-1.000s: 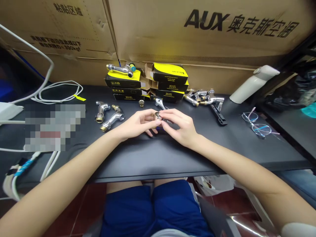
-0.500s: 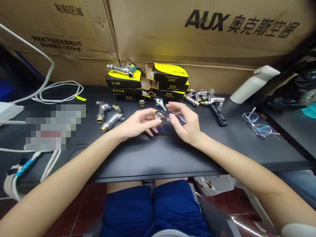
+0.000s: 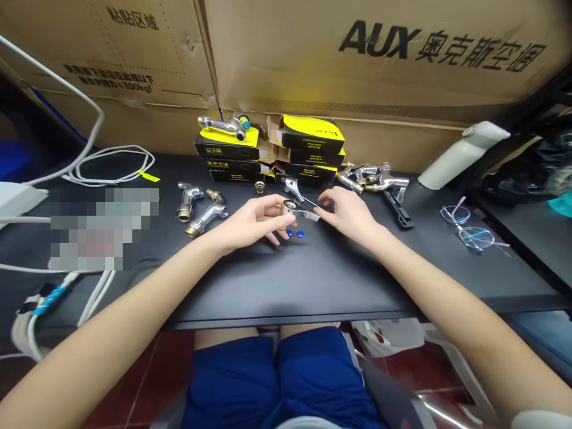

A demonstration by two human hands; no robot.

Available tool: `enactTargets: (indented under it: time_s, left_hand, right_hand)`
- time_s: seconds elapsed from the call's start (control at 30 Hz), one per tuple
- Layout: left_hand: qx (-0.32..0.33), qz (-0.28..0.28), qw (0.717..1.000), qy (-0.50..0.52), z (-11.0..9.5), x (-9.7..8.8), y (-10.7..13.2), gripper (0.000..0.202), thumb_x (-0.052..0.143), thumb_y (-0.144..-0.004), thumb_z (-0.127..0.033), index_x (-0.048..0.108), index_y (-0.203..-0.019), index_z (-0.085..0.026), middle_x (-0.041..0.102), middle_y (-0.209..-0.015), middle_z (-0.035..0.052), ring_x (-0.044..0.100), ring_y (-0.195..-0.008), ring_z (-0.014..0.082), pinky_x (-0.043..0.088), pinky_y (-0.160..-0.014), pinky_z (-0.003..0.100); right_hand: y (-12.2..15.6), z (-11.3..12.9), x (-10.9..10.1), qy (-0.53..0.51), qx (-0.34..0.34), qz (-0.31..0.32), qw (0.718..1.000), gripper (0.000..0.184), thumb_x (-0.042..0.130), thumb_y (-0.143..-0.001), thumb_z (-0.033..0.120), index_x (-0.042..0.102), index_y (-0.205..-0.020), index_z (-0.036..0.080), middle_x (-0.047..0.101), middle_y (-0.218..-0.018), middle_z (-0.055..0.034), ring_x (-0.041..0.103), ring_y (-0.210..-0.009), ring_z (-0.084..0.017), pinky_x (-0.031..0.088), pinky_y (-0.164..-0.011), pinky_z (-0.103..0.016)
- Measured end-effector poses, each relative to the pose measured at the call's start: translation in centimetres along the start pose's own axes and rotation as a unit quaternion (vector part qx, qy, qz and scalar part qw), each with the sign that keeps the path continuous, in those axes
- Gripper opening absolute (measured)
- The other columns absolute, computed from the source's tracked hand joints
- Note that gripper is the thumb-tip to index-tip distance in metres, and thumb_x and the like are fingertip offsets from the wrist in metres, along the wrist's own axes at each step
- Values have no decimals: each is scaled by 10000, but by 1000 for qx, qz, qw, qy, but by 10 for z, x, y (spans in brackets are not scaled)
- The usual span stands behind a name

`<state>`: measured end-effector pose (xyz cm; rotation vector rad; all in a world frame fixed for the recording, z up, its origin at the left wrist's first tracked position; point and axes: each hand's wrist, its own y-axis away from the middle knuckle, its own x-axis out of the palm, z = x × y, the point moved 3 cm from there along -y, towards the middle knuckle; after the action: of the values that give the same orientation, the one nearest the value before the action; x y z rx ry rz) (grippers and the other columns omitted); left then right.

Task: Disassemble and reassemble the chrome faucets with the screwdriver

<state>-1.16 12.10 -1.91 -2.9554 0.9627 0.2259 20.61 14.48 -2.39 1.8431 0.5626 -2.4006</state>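
My left hand [image 3: 250, 225] is shut on a small chrome lever handle [image 3: 291, 205], its fingertips at the round head and its flat arm reaching right. My right hand [image 3: 347, 215] is just to the right, fingertips at the end of that arm. A thin metal shaft, probably a small screwdriver [image 3: 311, 201], runs into those fingers, its grip hidden. Below the hands lie several small blue caps, including one [image 3: 300, 234]. Behind them lies a second chrome handle [image 3: 292, 189], with a brass fitting [image 3: 260, 187] to its left.
Chrome tap bodies [image 3: 190, 201] lie left, more [image 3: 373, 177] right, before stacked yellow-and-black boxes [image 3: 268, 156]. Also on the black desk are a black lever [image 3: 397, 208], glasses [image 3: 467, 229], a white bottle [image 3: 462, 156] and white cables [image 3: 111, 167]. Cardboard cartons [image 3: 357, 59] stand behind.
My right hand has moved right, away from my left hand, and lies flatter. The blue caps beneath my hands are now uncovered. My left hand keeps the lever handle.
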Motion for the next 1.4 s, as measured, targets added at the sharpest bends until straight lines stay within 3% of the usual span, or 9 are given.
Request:
enactTargets:
  time_s: [0.3, 0.43, 0.6, 0.73, 0.87, 0.97, 1.03, 1.23, 1.4]
  left_hand:
    - [2, 6, 1000, -6, 2, -1, -1, 346, 666, -840, -474, 595, -995, -172, 705, -957, 65, 687, -770, 163, 591, -613, 272]
    - [-6, 6, 1000, -4, 1, -1, -1, 339, 673, -842, -457, 592, -996, -165, 704, -965, 73, 691, -770, 165, 590, -611, 271]
    - [-14, -42, 999, -3, 3, -4, -3, 338, 687, -824, -464, 578, -950, -170, 708, -973, 72, 692, -744, 159, 591, -605, 279]
    - [-8, -75, 997, -15, 4, -6, -4, 338, 689, -814, -471, 555, -880, -168, 663, -951, 53, 698, -771, 173, 585, -580, 267]
    - [18, -65, 997, -36, 3, -6, -3, 350, 644, -851, -468, 563, -1013, -169, 633, -938, 52, 675, -729, 155, 539, -505, 218]
    - [37, -45, 998, -25, 2, -4, -2, 542, 603, -892, -435, 391, -1350, -238, 652, -995, 54, 659, -670, 126, 541, -509, 215]
    - [48, -38, 998, -25, 2, -2, -1, 592, 577, -912, -430, 299, -1412, -277, 658, -1025, 55, 655, -648, 110, 543, -520, 208]
    - [61, -21, 997, -38, -1, 1, 1, 324, 550, -928, -445, 436, -1146, -235, 660, -953, 30, 641, -596, 89, 533, -510, 186]
    - [64, 6, 997, -52, 1, 2, 1, 281, 524, -945, -445, 427, -1095, -229, 647, -973, 36, 648, -602, 96, 543, -511, 204]
  right_hand:
    - [7, -1, -5, 121, 69, 95, 986, 155, 515, -924, 310, 585, -901, 174, 691, -924, -155, 671, -793, -298, 458, -619, -358]
    - [8, 1, -9, 117, 69, 93, 986, 152, 468, -932, 269, 584, -921, 172, 702, -871, -149, 674, -758, -303, 443, -595, -354]
    - [8, 10, -27, 16, 24, -93, 995, 111, 532, -893, 242, 623, -936, 195, 690, -759, -65, 646, -677, -226, 479, -643, -337]
    - [15, 15, -36, -119, -52, -307, 943, 176, 530, -938, 334, 666, -923, 223, 701, -823, -58, 646, -671, -189, 542, -643, -344]
    - [20, 15, -30, -208, -65, -381, 899, 258, 517, -959, 429, 675, -1010, 233, 689, -863, -67, 665, -668, -194, 577, -589, -367]
    - [21, 14, -25, -243, -64, -386, 888, 264, 509, -964, 440, 663, -1023, 234, 668, -823, -52, 655, -625, -174, 579, -554, -350]
    - [20, 15, -22, -258, -61, -377, 888, 268, 506, -964, 450, 659, -1026, 238, 659, -802, -44, 640, -586, -161, 574, -526, -337]
    - [18, 19, -22, -334, -44, -348, 875, 311, 514, -949, 509, 645, -999, 232, 640, -702, -13, 613, -494, -136, 552, -478, -301]
    - [11, 19, -23, -445, 3, -283, 850, 378, 462, -954, 568, 614, -942, 222, 633, -647, 3, 589, -436, -113, 533, -459, -265]
